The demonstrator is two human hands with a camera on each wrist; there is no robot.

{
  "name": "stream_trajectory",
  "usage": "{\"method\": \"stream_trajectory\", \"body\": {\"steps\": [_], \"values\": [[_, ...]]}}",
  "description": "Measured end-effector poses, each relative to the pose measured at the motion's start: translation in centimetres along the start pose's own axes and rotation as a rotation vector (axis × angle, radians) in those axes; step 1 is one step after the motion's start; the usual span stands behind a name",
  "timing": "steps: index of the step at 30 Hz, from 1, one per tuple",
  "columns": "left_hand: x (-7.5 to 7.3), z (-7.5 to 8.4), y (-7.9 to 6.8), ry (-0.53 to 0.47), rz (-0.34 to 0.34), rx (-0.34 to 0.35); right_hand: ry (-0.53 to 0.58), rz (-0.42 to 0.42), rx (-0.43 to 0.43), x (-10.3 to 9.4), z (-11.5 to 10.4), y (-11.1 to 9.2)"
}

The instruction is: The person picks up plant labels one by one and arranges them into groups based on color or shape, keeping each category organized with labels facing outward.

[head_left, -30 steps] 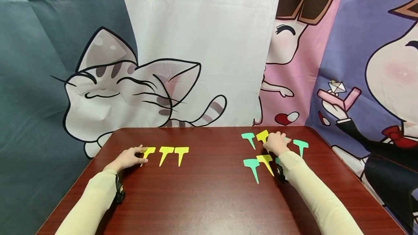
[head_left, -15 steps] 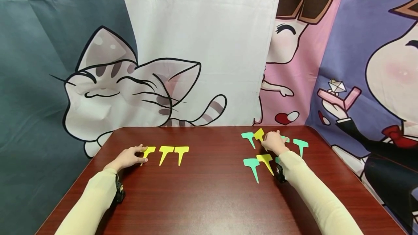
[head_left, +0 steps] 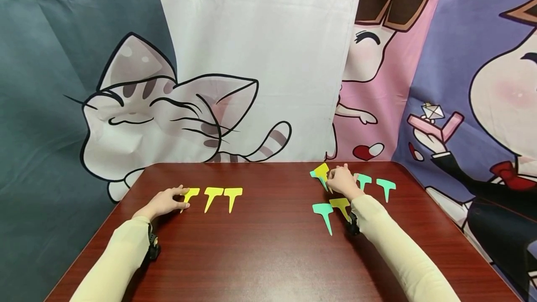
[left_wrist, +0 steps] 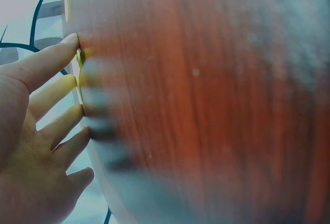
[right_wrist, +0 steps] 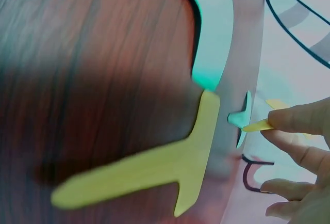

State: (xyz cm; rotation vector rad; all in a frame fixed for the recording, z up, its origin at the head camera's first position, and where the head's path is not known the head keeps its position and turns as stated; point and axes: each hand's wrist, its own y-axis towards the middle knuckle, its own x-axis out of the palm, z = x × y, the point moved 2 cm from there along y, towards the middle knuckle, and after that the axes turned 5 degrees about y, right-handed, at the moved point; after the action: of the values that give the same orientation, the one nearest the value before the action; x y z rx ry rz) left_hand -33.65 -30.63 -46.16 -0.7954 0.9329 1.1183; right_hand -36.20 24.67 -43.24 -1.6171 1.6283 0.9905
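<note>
My left hand rests at the leftmost yellow T-shaped plant label, its fingers extended and touching it. In the left wrist view that label shows edge-on by the fingertips. Two more yellow labels, one beside the other, lie to its right. My right hand pinches a yellow label by its stem between thumb and finger, raised over a green label that it partly covers. Below that hand lie a yellow label and a green one.
Further right lie two green labels, one near the right hand and another beyond it. The brown table ends at a printed cloth backdrop. My right sleeve crosses the table's right side.
My right hand has moved left with the pinched yellow label, which now overlaps the far-left green label of that group. My left hand has stayed in place.
</note>
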Motion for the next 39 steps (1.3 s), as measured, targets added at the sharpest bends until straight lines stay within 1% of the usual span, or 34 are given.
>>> {"method": "stream_trajectory", "body": {"steps": [9,15,22,28,30,35,39], "values": [[-0.3,0.2,0.0,-0.001,-0.003,0.002,0.03,0.003,-0.007,1.1,-1.7,0.1],[-0.3,0.2,0.0,0.007,-0.004,0.005,0.04,0.0,-0.016,2.0,-3.2,-0.1],[-0.2,0.0,0.1,0.012,-0.004,0.007,0.04,0.024,-0.044,3.2,-4.7,0.0],[-0.2,-0.1,0.1,0.007,-0.007,-0.005,0.079,0.004,-0.053,4.2,-6.2,0.0],[-0.2,-0.1,0.1,0.012,-0.007,0.0,0.089,0.002,-0.063,4.6,-6.6,-0.1],[-0.1,0.0,0.1,0.008,-0.009,-0.001,0.086,0.007,-0.094,5.7,-7.5,-0.1],[-0.2,0.0,0.0,0.002,-0.008,-0.005,0.099,0.005,-0.1,6.4,-8.3,-0.2]]}}
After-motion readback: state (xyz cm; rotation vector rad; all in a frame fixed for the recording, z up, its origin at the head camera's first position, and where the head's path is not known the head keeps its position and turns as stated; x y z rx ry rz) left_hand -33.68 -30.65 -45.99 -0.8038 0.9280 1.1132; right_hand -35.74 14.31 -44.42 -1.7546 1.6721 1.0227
